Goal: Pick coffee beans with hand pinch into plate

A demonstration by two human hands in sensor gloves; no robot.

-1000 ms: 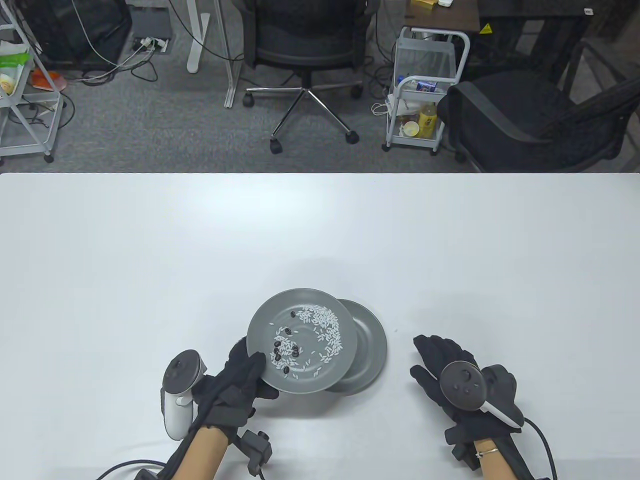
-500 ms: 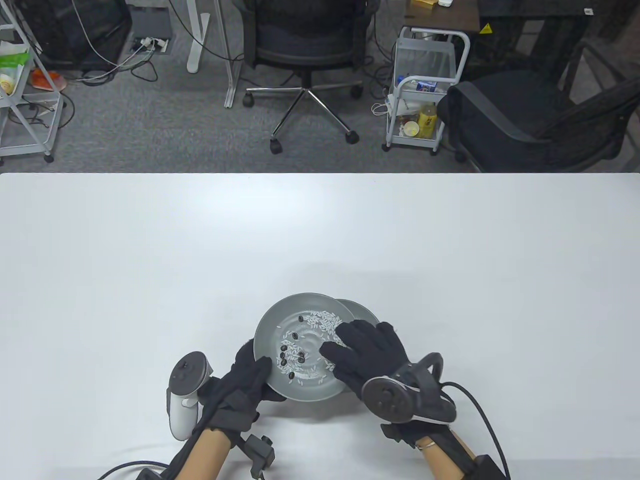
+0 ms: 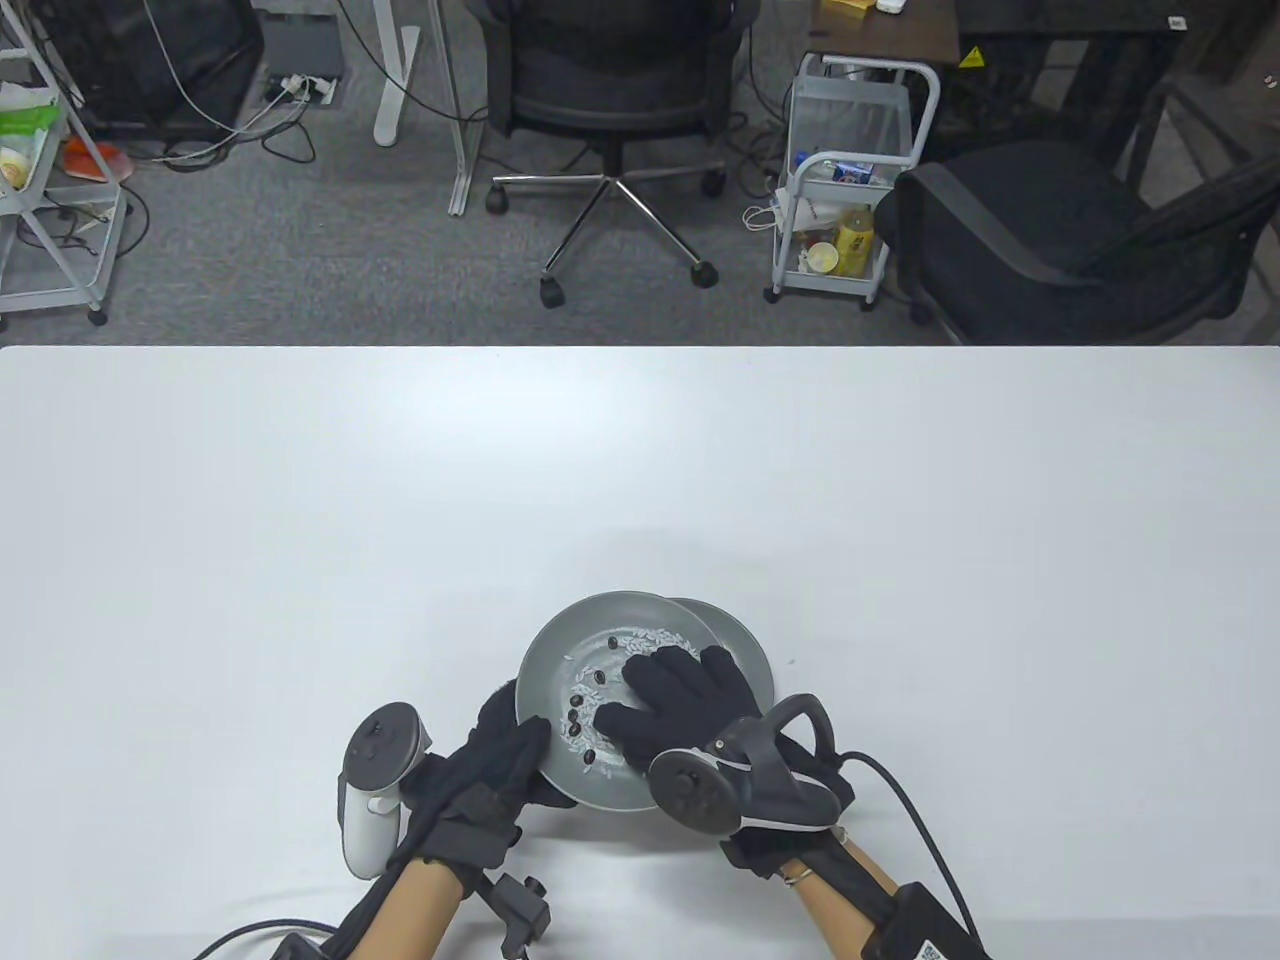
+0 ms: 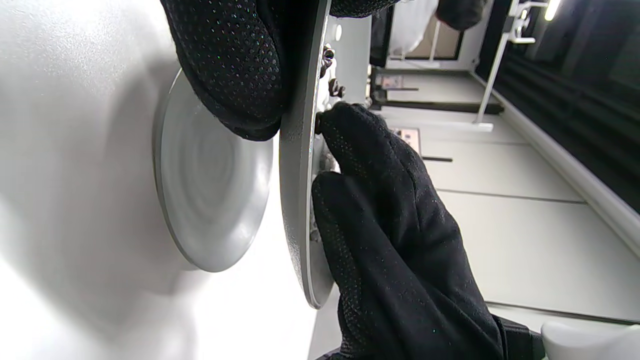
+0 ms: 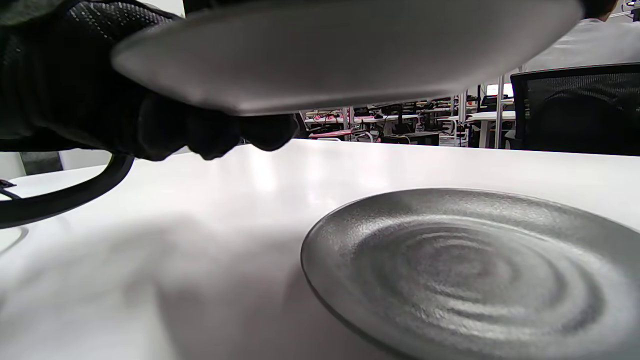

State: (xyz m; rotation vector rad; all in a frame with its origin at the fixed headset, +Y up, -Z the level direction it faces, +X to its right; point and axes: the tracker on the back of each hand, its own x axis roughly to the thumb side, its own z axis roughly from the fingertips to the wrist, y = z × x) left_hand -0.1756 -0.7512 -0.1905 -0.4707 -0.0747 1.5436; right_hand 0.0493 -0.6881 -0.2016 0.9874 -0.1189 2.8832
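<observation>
My left hand (image 3: pixel 512 742) grips the near-left rim of a grey plate (image 3: pixel 558 650) and holds it above the table. The plate carries white rice (image 3: pixel 655 638) and several dark coffee beans (image 3: pixel 597 679). My right hand (image 3: pixel 650 700) lies over the plate, its fingers (image 4: pixel 380 190) touching the beans and rice; thumb and forefinger stand apart. A second grey plate (image 3: pixel 748 652) lies on the table, partly under the held one. It is bare in the right wrist view (image 5: pixel 475 270) and in the left wrist view (image 4: pixel 210 175). The held plate's underside (image 5: pixel 340 55) fills the top there.
The white table (image 3: pixel 640 470) stretches far and to both sides. Glove cables (image 3: pixel 905 800) trail off its front edge. Office chairs (image 3: pixel 610 90) and a white cart (image 3: pixel 850 180) stand on the floor beyond the far edge.
My right hand has moved left from the table onto the held plate and covers most of the rice. My left hand has shifted the plate slightly to the right.
</observation>
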